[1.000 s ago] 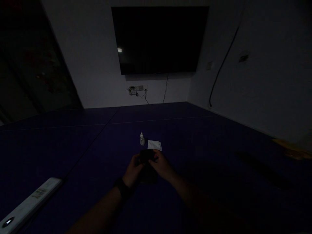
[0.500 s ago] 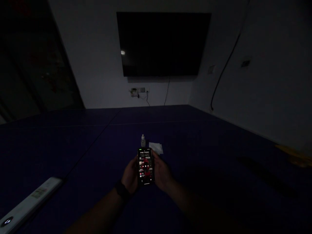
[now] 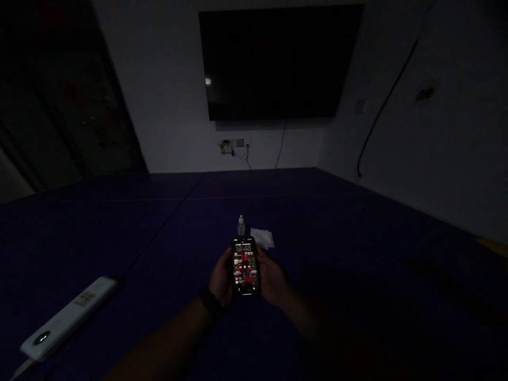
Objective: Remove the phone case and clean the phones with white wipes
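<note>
A smartphone [image 3: 245, 267] is held upright between my two hands, its lit lock screen showing 19:46 over a red and black picture. My left hand [image 3: 221, 279] grips its left edge, with a dark watch [image 3: 209, 300] on the wrist. Along the right edge, my right hand [image 3: 273, 280] is closed on the same phone; the fingers behind it are hidden. Just beyond the phone stands a small clear bottle [image 3: 241, 226] with a white cap. White folded tissue or paper [image 3: 262, 237] lies to the bottle's right, partly behind my right fingertips.
A long white device [image 3: 71, 316] with a lit round display lies at lower left on the dark blue surface [image 3: 159, 254]. A large dark television [image 3: 278, 63] hangs on the far wall, above sockets [image 3: 234, 144] and cables. Something yellow [image 3: 492, 246] shows at far right.
The view has shifted, so everything sits further right, and the white device shows more fully. The phone's screen is brighter and its clock clearer. Both hands keep their hold.
</note>
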`<control>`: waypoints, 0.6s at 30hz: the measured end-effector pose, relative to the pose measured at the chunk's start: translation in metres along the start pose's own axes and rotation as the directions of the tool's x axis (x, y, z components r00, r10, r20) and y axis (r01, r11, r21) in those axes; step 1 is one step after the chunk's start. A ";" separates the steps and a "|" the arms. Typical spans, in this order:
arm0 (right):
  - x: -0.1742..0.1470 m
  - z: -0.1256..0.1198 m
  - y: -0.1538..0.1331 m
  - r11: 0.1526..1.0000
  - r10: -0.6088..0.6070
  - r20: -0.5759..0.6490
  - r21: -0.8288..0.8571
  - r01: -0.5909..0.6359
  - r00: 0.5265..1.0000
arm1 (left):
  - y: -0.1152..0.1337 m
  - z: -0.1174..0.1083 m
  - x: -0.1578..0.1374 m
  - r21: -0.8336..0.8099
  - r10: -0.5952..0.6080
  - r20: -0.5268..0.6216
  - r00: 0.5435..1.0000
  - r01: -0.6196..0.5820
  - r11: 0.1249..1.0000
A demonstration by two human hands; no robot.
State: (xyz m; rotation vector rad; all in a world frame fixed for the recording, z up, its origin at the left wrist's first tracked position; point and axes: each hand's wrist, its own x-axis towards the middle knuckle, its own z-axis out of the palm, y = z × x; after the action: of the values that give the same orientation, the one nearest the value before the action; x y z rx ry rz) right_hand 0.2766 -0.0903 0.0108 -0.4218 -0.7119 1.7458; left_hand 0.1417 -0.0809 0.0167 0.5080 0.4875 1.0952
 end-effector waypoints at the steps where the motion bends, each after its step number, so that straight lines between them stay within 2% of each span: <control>1: 0.000 0.000 0.001 1.000 -0.005 -0.005 -0.010 0.005 1.000 | 0.000 -0.001 0.001 0.001 0.003 0.000 1.000 -0.003 1.000; 6: 0.001 -0.002 0.003 1.000 0.006 -0.011 -0.024 -0.006 1.000 | -0.001 -0.002 0.003 0.019 0.016 0.011 1.000 -0.016 1.000; 12: 0.002 -0.003 0.006 0.996 0.092 -0.100 -0.011 -0.094 0.991 | 0.000 0.000 0.001 0.068 0.009 0.036 0.999 -0.011 0.998; 18: 0.002 -0.003 0.006 0.993 0.116 -0.099 -0.002 -0.117 0.988 | 0.000 0.002 -0.001 0.151 0.036 0.055 0.998 -0.044 0.988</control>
State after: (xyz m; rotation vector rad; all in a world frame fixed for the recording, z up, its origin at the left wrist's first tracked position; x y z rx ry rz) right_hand 0.2740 -0.0889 0.0047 -0.5604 -0.6340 1.8192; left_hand 0.1426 -0.0820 0.0181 0.6809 0.5190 1.0851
